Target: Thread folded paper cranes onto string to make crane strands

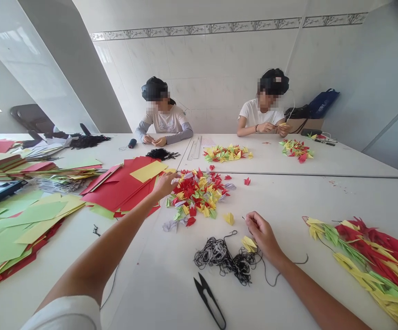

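Note:
My left hand (164,185) reaches out over the table, its fingertips at the near edge of a heap of folded paper birds (197,197) in red, yellow, green and lilac. Whether those fingers pinch anything is hidden. My right hand (262,233) rests lower right, its fingertips pinched on a black thread (243,219). That thread runs from a tangled black thread bundle (224,259). Beside the hand lies a yellow paper bird (249,244). Black-handled thread snips (209,300) lie below the tangle. Long strings of paper birds (367,261) stretch along the right side.
Stacks of red, green and yellow paper sheets (123,183) cover the left of the table. Across it, two seated people work over folded-bird piles (226,153). A thread spool (132,143), black thread (163,154) and rulers (195,147) lie further back.

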